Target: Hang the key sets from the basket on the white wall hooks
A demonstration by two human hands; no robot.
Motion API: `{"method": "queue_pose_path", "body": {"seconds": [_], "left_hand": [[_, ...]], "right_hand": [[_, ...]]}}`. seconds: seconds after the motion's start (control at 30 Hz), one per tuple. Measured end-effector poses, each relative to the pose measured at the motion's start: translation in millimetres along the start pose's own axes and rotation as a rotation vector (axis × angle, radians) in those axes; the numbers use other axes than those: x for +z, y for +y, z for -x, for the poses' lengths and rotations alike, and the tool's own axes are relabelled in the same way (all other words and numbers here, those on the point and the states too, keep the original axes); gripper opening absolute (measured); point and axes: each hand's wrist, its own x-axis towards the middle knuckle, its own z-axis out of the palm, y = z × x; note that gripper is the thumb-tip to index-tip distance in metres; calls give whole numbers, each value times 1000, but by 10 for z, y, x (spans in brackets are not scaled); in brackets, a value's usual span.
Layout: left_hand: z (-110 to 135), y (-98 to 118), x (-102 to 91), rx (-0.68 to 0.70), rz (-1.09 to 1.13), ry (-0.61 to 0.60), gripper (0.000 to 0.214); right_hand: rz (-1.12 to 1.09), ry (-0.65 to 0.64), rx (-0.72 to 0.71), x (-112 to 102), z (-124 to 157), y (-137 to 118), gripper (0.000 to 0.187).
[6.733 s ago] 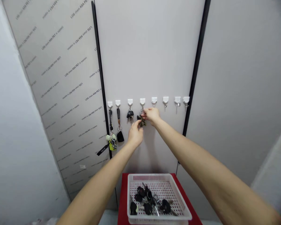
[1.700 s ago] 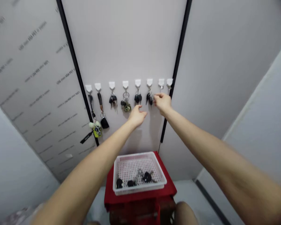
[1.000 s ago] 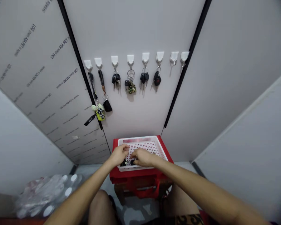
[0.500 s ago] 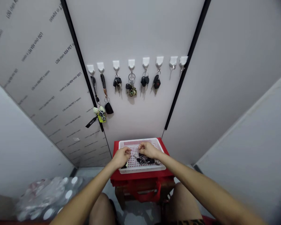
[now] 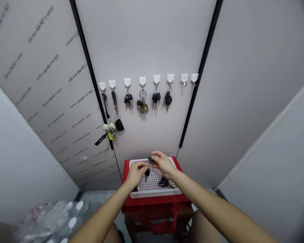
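Observation:
Above the white plastic basket (image 5: 155,193), my two hands hold one bunch of keys (image 5: 147,171) between them. My left hand (image 5: 136,173) pinches it near its ring, and a black-headed key dangles below those fingertips. A black part of the same bunch is gripped by the fingers of my right hand (image 5: 162,163). Another black key bunch (image 5: 163,182) lies on the basket's perforated floor, right of the middle. Something small and dark sits by the basket's left wall, partly hidden under my left wrist.
Several white hooks (image 5: 142,81) line the wall; most carry keys, such as a bunch with a green-gold charm (image 5: 143,106). Two hooks at the right (image 5: 184,79) hold nothing. The basket rests on a red cloth (image 5: 152,201) over a stool. Wrapped bottles (image 5: 66,219) stand on the floor at left.
A key bunch has been lifted from the basket floor, and both hands now grip it. My hands have come closer together. The camera view has tilted upward slightly.

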Motion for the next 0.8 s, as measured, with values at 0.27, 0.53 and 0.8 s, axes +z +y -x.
{"method": "queue_pose_path", "body": {"seconds": [0.27, 0.53, 0.8], "left_hand": [[-140, 256, -149, 70, -135, 3, 15], [-201, 413, 13, 99, -21, -7, 13], [-308, 685, -3, 80, 19, 10, 11]], "right_hand": [[-34, 50, -55, -71, 10, -189, 18], [-27, 20, -103, -20, 98, -337, 24], [446, 190, -354, -160, 91, -419, 22]]}}
